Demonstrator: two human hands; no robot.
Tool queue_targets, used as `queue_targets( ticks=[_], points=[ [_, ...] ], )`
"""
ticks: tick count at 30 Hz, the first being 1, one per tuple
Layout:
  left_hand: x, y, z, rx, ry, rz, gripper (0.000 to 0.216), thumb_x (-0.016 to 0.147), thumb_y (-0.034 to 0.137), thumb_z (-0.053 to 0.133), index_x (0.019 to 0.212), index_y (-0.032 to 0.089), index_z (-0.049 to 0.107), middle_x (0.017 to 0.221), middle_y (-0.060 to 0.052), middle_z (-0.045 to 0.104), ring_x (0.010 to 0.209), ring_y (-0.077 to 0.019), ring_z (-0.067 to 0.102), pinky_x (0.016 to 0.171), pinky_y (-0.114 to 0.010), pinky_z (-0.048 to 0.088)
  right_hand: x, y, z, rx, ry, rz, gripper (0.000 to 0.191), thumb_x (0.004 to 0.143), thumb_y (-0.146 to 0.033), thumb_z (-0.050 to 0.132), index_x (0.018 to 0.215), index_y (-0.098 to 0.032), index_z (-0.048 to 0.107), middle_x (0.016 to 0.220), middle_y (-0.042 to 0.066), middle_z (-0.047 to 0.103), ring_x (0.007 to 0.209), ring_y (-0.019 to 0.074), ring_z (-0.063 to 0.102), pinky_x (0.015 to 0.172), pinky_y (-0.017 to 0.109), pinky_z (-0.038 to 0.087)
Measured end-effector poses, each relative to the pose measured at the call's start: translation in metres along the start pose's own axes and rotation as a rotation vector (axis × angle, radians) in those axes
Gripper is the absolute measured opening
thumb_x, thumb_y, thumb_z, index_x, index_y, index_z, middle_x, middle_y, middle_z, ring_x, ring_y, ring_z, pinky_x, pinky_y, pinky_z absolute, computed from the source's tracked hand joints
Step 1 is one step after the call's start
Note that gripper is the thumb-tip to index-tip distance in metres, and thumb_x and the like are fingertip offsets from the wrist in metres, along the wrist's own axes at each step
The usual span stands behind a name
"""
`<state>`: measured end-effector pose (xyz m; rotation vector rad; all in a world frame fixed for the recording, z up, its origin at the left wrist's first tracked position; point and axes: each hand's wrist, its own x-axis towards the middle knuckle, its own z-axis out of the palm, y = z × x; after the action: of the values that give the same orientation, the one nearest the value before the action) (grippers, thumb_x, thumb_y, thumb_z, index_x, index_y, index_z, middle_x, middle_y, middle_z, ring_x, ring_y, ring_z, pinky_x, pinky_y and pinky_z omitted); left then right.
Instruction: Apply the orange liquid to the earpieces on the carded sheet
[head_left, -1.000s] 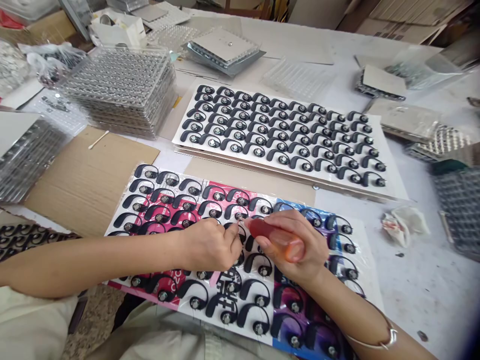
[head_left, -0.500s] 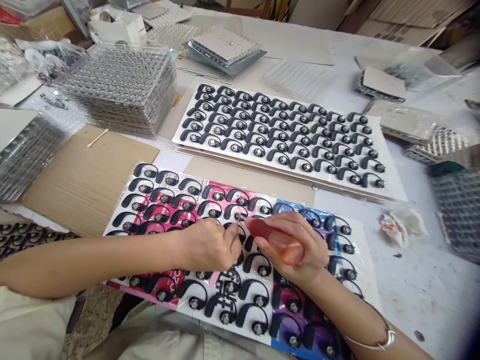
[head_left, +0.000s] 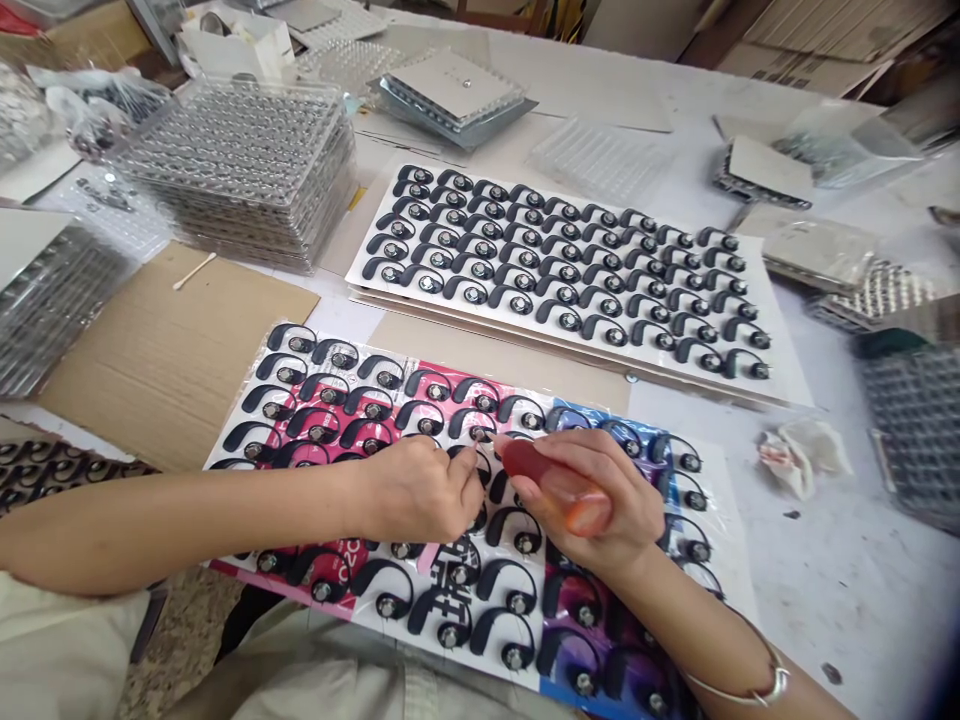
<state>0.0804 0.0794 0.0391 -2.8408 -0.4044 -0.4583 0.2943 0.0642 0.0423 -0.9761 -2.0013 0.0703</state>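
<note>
My right hand [head_left: 600, 500] is wrapped round a small orange-red bottle [head_left: 559, 487], its tip pointing left at a black ear-hook earpiece [head_left: 474, 430] on the colourful printed sheet [head_left: 720, 470] in front of me. My left hand [head_left: 424, 490] is closed in a pinch right beside that tip, pressing on an earpiece; what its fingers hold is hidden. Several rows of black ear-hook pieces cover the sheet.
A second white board [head_left: 765, 290] full of ear-hooks lies behind. Stacks of clear blister trays [head_left: 247, 160] stand at the back left, a cardboard sheet [head_left: 165, 350] with a cotton swab [head_left: 193, 270] at the left, a crumpled tissue [head_left: 802, 450] at the right.
Both hands stay in place over the same earpiece; the bottle has barely shifted. The view has tilted slightly.
</note>
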Motion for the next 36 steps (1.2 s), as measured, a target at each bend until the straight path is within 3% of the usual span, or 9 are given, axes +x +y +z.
queue_targets(
  ticks=[7,13,36],
  points=[
    [0.0005,-0.0002,-0.0005,0.002,0.036,-0.008,0.012,0.081,0.008,0.051,0.087,0.006,0.061,0.097,-0.022,0.07,0.05,-0.0177,0.062,0.04,-0.029,0.05,0.001,-0.0012,-0.0042,0.028,0.084,-0.013,0.027,0.076,-0.021,0.069,0.1,-0.016,0.059,0.078,0.006,0.063,0.067,0.0161,0.06,0.053,0.029,0.052],
    [-0.0012,0.0,0.0015,-0.005,0.037,-0.008,0.012,0.08,0.007,0.052,0.087,0.007,0.061,0.098,-0.022,0.07,0.051,-0.0177,0.063,0.042,-0.03,0.051,-0.0027,0.0034,-0.0034,0.037,0.023,0.019,0.028,0.073,-0.021,0.071,0.098,-0.015,0.059,0.08,0.006,0.063,0.068,0.016,0.061,0.056,0.03,0.053],
    [-0.0013,-0.0009,0.0,0.0,0.028,-0.002,0.013,0.081,0.008,0.052,0.089,0.006,0.063,0.098,-0.021,0.07,0.051,-0.0178,0.063,0.04,-0.029,0.05,-0.0039,0.0037,-0.0023,-0.009,0.016,-0.024,0.029,0.073,-0.024,0.072,0.098,-0.016,0.06,0.079,0.006,0.065,0.066,0.016,0.061,0.054,0.029,0.053]
  ],
)
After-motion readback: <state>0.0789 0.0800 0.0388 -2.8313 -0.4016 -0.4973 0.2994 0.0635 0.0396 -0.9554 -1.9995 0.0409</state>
